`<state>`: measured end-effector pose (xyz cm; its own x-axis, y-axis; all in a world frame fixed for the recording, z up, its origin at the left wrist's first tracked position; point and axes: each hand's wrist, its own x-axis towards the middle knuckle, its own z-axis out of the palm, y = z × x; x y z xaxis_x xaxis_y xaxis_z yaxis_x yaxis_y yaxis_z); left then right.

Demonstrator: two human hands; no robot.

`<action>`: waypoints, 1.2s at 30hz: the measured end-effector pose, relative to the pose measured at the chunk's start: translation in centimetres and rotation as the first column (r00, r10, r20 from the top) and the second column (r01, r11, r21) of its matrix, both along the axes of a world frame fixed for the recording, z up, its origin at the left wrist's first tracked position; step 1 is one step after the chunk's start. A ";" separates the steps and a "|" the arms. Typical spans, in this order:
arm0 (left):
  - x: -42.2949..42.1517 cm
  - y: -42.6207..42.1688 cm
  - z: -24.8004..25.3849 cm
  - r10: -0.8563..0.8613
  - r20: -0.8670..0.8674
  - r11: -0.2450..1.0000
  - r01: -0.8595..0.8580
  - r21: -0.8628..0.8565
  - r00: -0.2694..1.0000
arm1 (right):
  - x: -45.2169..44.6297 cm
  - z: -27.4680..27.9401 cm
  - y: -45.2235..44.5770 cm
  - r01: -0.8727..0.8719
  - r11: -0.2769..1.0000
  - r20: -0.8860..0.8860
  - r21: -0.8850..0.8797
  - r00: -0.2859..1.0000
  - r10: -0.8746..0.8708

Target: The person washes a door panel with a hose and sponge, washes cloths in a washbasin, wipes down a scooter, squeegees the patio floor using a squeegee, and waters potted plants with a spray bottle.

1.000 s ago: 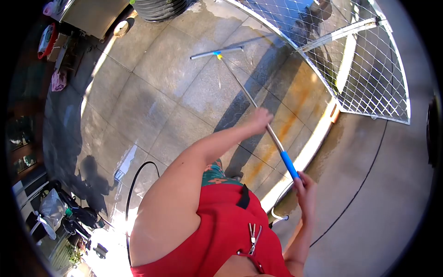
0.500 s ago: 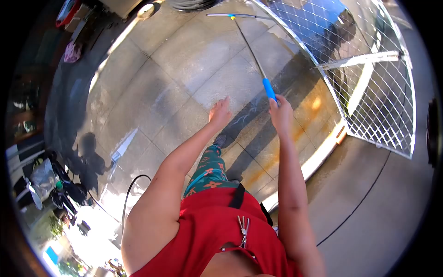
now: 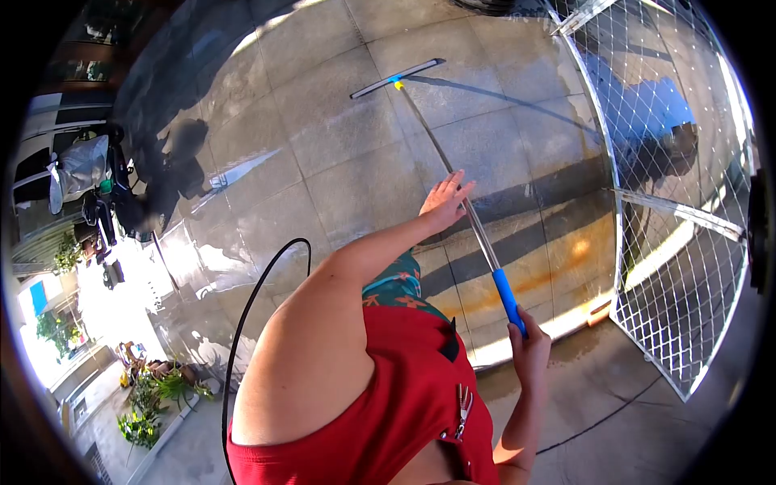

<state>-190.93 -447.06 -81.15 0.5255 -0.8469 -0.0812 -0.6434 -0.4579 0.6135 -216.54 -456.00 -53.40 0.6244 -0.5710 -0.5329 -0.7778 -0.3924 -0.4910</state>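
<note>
A long floor squeegee reaches from beside my body out over the wet paving, with a metal pole and a blue grip. Its dark blade is at the far end, joined by a blue and yellow fitting. My right hand is closed round the lower end of the blue grip. Stretched forward, my left hand has its fingers apart at the middle of the pole. The pole passes partly behind those fingers; whether they touch it I cannot tell.
A white-framed mesh gate stands on the right. A black hose curves up on my left. Further left are a dark cluttered heap with a grey bag and potted plants. A tyre lies at the top edge.
The squeegee has been drawn back toward my body, its blade now nearer. My right hand has come down and back, and my left hand has moved over to the pole. The view has turned.
</note>
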 end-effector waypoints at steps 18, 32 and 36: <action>-19.5 9.0 -2.0 -0.363 -0.094 0.904 0.375 0.207 0.927 | -21.4 -1.2 11.6 0.064 0.962 0.014 -0.264 0.998 -0.062; -69.9 10.0 9.5 -0.889 -0.340 0.390 0.896 -0.214 0.307 | -48.7 17.3 34.8 0.329 0.682 -0.313 -0.653 0.703 -0.639; -72.3 13.4 10.6 -0.938 -0.226 0.316 0.913 -0.257 0.261 | -45.2 18.9 38.6 0.190 0.579 -0.300 -0.793 0.705 -0.643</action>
<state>-263.24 -433.71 -70.56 -0.6617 -0.7494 0.0229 -0.3940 0.3735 0.8398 -261.72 -417.42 -34.49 -0.0328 -0.9993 -0.0175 -0.9584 0.0264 0.2843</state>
